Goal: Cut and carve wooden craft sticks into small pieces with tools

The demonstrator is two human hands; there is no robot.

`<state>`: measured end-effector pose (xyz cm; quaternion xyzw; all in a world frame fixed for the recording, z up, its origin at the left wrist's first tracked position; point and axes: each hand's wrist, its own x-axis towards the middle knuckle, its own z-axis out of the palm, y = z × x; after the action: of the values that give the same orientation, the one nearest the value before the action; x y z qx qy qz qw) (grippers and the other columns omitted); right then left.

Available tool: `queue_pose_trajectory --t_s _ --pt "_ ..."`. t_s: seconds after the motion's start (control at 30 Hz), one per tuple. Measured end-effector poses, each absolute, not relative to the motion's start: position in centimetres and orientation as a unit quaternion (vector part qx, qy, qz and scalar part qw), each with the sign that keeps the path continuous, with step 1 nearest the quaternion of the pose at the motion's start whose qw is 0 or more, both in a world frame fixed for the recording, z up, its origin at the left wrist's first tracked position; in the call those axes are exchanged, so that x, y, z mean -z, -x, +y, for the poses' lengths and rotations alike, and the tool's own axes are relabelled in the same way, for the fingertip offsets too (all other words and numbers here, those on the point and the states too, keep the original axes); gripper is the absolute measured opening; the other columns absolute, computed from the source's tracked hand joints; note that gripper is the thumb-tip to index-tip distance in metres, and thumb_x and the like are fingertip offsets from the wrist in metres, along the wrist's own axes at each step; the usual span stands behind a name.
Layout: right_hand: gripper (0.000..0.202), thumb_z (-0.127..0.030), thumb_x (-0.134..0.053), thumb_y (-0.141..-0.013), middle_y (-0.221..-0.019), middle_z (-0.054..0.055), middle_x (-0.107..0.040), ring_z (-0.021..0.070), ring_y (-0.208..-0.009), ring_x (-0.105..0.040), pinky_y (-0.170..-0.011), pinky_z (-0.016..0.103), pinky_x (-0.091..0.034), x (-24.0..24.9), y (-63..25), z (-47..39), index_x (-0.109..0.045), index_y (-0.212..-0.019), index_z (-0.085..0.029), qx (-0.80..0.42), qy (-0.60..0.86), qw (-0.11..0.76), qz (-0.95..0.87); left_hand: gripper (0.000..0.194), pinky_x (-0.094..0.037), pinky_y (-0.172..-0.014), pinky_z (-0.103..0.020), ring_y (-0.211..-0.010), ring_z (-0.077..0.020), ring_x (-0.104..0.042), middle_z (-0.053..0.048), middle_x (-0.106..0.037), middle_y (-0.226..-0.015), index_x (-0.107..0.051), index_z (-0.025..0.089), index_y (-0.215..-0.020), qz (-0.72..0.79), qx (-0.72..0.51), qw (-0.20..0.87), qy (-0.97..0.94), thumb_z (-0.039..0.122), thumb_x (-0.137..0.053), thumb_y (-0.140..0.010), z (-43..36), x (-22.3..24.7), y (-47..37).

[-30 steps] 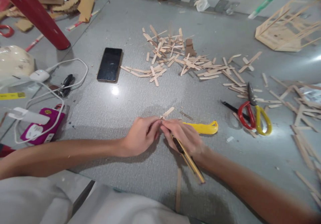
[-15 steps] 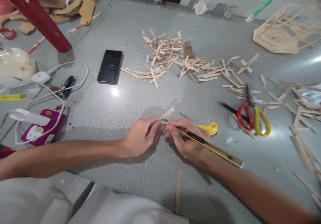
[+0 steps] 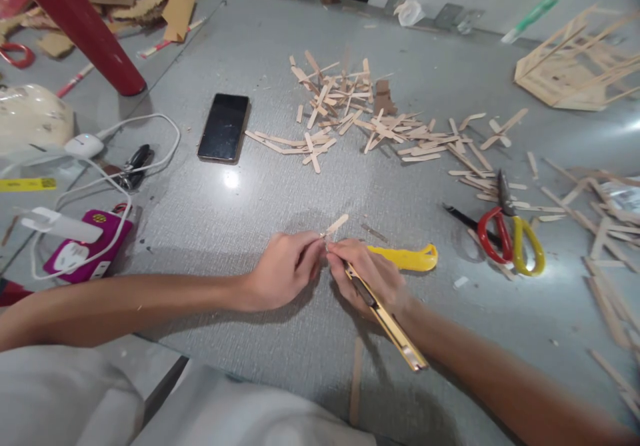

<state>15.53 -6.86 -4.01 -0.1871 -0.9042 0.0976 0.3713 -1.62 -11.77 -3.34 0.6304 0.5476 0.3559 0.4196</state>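
My left hand [image 3: 286, 269] pinches a small wooden craft stick [image 3: 337, 224], whose rounded end sticks out past the fingertips. Close against it, my right hand [image 3: 367, 273] is closed around a gold-coloured utility knife [image 3: 393, 326], its rear end pointing down and to the right. The knife's tip lies at the stick, near both sets of fingertips; my fingers partly hide the contact. A yellow plastic-handled tool [image 3: 413, 258] lies on the table just beyond my right hand, partly covered by it. A thin dark strip [image 3: 374, 233] rests near the stick.
Loose craft sticks [image 3: 345, 99] are heaped beyond my hands and spread rightward. Scissors with red and yellow handles [image 3: 510, 233] lie at the right. A phone [image 3: 223, 127], a purple power strip [image 3: 90, 243] with white cables and a red post [image 3: 80, 33] are leftward. A stick frame [image 3: 560, 79] stands far right.
The utility knife has swung so that its rear end points more steeply down toward me. My right hand has turned with it, uncovering more of the yellow tool. My left hand stays nearly in place.
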Motion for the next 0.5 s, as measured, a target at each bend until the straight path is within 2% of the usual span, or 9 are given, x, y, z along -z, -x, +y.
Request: queue_pose_trajectory --t_s 0.27,0.4,0.5 --pt "0.012 -0.008 -0.047 -0.098 -0.076 0.005 -0.066 0.0174 -0.066 -0.065 -0.058 0.028 -0.053 4.4 -15.7 -7.3 -0.054 -0.105 -0.013 -0.034 0.190 0.305 -0.933 0.037 -0.032 -0.055 -0.021 -0.050 -0.0072 -0.041 0.005 -0.047 -0.055 -0.046 0.017 -0.065 0.543 -0.360 0.408 -0.640 0.022 -0.038 -0.101 -11.7 3.4 1.7" --pt "0.014 -0.007 -0.051 -0.096 -0.078 0.008 -0.070 0.0186 -0.067 -0.067 -0.058 0.029 -0.055 4.9 -15.6 -7.3 -0.056 -0.108 -0.010 0.015 0.199 0.312 -0.929 0.037 -0.033 -0.055 -0.022 -0.051 -0.0073 -0.042 0.005 -0.048 -0.056 -0.047 0.017 -0.066 0.541 -0.354 0.408 -0.645 0.022 -0.038 -0.101 -11.7 3.3 1.7" --pt "0.018 -0.008 -0.056 -0.094 -0.081 0.008 -0.072 0.0183 -0.068 -0.070 -0.058 0.027 -0.056 5.4 -15.7 -7.2 -0.060 -0.111 -0.010 0.003 0.206 0.348 -0.915 0.039 -0.034 -0.054 -0.022 -0.049 -0.0073 -0.042 0.005 -0.049 -0.055 -0.047 0.017 -0.065 0.546 -0.352 0.412 -0.639 0.023 -0.038 -0.102 -11.7 3.2 1.7"
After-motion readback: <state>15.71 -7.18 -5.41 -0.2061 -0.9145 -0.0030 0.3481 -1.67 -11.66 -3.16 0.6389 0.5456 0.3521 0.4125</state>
